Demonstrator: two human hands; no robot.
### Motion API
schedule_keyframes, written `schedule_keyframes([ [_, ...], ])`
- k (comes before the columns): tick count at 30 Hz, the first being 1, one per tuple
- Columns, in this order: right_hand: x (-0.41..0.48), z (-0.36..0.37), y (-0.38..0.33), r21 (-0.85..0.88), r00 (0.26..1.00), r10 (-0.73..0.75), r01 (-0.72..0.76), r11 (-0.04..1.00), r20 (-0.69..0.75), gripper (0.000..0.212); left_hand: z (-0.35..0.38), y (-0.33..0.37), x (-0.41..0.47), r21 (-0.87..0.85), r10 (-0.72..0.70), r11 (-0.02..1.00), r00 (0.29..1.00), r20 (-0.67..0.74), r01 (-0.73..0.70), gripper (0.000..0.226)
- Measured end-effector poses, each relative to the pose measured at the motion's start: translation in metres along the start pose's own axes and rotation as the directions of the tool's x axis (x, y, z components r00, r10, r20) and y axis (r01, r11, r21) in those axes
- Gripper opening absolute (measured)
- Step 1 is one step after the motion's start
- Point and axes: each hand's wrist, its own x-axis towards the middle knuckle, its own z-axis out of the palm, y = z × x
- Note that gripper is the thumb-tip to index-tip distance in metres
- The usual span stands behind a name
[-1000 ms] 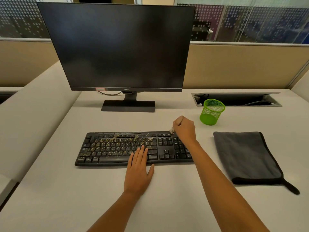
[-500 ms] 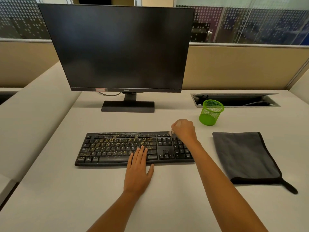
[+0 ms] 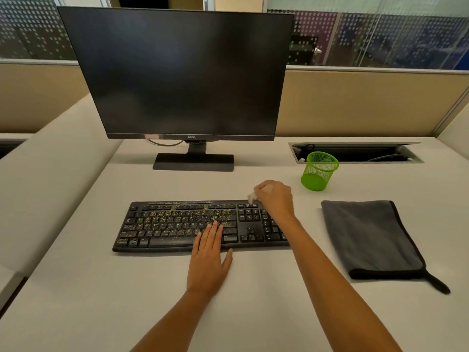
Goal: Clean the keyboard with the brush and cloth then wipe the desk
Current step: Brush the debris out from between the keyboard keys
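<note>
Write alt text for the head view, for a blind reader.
A right hand holds a small pale brush at the back edge of a speckled black keyboard; the left hand rests flat on its front. A grey cloth, green mesh cup and monitor share the desk.

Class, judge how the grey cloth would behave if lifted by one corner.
The cloth would likely droop and unfold, since it lies folded flat and soft-looking. Probably light, being thin; its fuzzy surface should grip, not slip.
</note>
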Motion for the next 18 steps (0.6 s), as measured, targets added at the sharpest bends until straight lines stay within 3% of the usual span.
schedule_keyframes([
  [5, -0.014, 0.011, 0.002, -0.175, 0.997, -0.022, 0.034, 0.984, 0.07, 0.02, 0.0, 0.0, 0.0, -0.004, 0.001, 1.0, 1.0, -0.012, -0.001, 0.061],
  [8, -0.01, 0.007, -0.005, -0.406, 0.975, 0.083, 0.007, 0.914, 0.206, 0.019, 0.0, 0.0, -0.001, -0.009, 0.005, 1.0, 1.0, -0.012, -0.005, 0.061],
  [10, -0.004, 0.004, -0.008, -0.448, 0.958, 0.144, -0.017, 0.894, 0.25, 0.023, 0.0, 0.0, -0.001, -0.003, 0.005, 1.0, 1.0, -0.01, -0.005, 0.062],
  [12, 0.002, 0.001, -0.009, -0.404, 0.965, 0.137, -0.037, 0.914, 0.222, 0.014, 0.0, 0.0, 0.0, -0.007, 0.007, 1.0, 1.0, -0.009, -0.007, 0.061],
  [16, -0.003, 0.005, -0.009, -0.029, 0.999, -0.021, 0.022, 0.999, 0.026, 0.016, 0.0, 0.0, 0.001, -0.001, 0.004, 1.0, 1.0, -0.01, -0.004, 0.061],
  [18, -0.007, 0.012, -0.008, -0.017, 0.999, -0.027, 0.027, 0.999, 0.025, 0.016, 0.001, 0.0, 0.0, -0.002, 0.004, 1.0, 1.0, -0.009, -0.004, 0.061],
])
